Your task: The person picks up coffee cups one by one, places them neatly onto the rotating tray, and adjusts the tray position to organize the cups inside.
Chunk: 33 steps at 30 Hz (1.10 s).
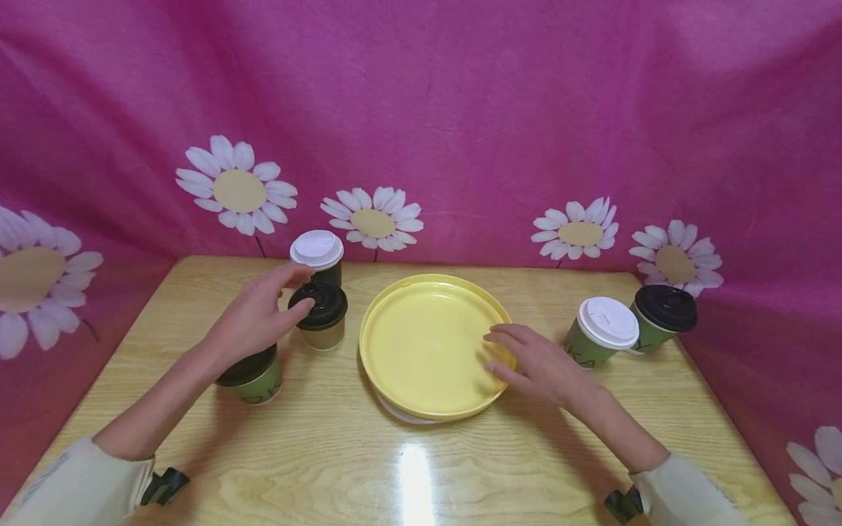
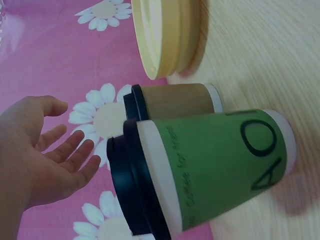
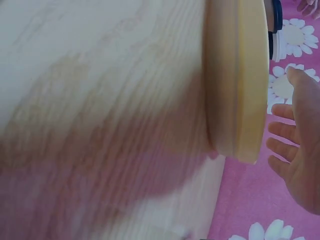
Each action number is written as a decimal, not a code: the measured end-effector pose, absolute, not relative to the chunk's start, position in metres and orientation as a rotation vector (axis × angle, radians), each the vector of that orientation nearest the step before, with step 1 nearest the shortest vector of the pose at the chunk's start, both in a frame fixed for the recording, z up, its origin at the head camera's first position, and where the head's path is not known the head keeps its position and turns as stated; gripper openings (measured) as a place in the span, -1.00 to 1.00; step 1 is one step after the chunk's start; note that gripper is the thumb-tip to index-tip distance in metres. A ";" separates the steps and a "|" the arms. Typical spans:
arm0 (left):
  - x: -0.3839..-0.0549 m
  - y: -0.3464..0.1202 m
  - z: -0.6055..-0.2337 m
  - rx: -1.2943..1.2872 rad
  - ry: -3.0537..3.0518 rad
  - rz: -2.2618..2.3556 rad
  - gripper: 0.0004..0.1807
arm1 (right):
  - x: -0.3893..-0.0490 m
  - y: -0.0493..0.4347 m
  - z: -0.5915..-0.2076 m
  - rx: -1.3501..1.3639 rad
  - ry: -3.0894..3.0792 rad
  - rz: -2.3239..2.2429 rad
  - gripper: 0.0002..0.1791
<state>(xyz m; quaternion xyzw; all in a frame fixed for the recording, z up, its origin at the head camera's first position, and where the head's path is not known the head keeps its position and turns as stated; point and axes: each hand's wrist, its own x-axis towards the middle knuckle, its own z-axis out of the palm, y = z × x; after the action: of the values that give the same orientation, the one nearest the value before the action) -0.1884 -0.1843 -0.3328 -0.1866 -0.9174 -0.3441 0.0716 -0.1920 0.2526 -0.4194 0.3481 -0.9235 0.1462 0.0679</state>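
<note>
My left hand, its fingers relaxed and apart, hovers by the cups on the left and holds nothing. Close to its thumb stands a brown paper coffee cup with a black lid. Partly under my forearm is a green coffee cup, also black-lidded; its lettering faces the left wrist view. A dark cup with a white lid stands behind them. Over the right rim of a round yellow tray my right hand hangs with loosely bent fingers, holding nothing.
To the right stand a green cup with a white lid and a green cup with a black lid. Beneath the yellow tray a pale base peeks out. A pink flowered cloth walls the wooden table at the back and sides.
</note>
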 end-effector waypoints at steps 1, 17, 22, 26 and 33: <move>-0.187 -0.187 -0.333 -0.550 -2.760 -1.039 -0.52 | -0.191 0.252 -0.420 1.058 -2.779 0.441 -0.45; -0.172 -0.226 -0.347 -0.422 -2.617 -1.115 -0.51 | -0.179 0.250 -0.438 1.221 -2.692 0.350 -0.48; -0.169 -0.239 -0.353 -0.381 -2.627 -1.117 -0.50 | -0.178 0.250 -0.441 1.263 -2.664 0.331 -0.49; -0.166 -0.246 -0.356 -0.359 -2.628 -1.125 -0.49 | -0.177 0.252 -0.444 1.276 -2.653 0.332 -0.50; -0.160 -0.259 -0.360 -0.255 -2.646 -1.219 -0.45 | -0.176 0.253 -0.447 1.302 -2.626 0.328 -0.51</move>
<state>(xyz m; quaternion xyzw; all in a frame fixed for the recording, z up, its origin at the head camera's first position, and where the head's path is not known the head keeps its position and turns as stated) -0.1600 -0.2592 -0.3597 -0.0866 -0.8995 -0.4144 0.1083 -0.1758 0.2534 -0.4471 0.4393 -0.8863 0.1107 0.0959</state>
